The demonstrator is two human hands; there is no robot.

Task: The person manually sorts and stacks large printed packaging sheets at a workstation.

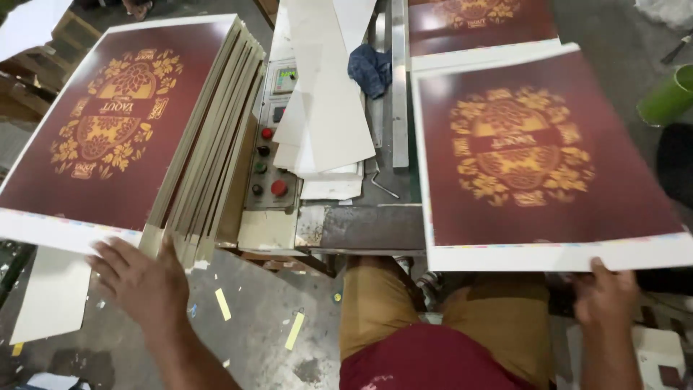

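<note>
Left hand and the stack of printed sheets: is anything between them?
Nothing visible. The left hand lies at the near edge of the stack of maroon printed sheets, fingers against the white margin. The control panel and white card offcuts sit to the stack's right, clear of the hand.

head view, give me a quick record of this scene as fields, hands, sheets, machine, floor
left hand: left hand rests at the near edge of the stack of printed sheets, fingers spread
right hand: right hand grips the near white margin of the single printed sheet
sheet look: dark red with a gold ornamental design, white border
between them: control panel with red and dark buttons, white card strips, blue cloth
floor: yellow paper scraps on grey concrete
far right: green cylinder
</note>
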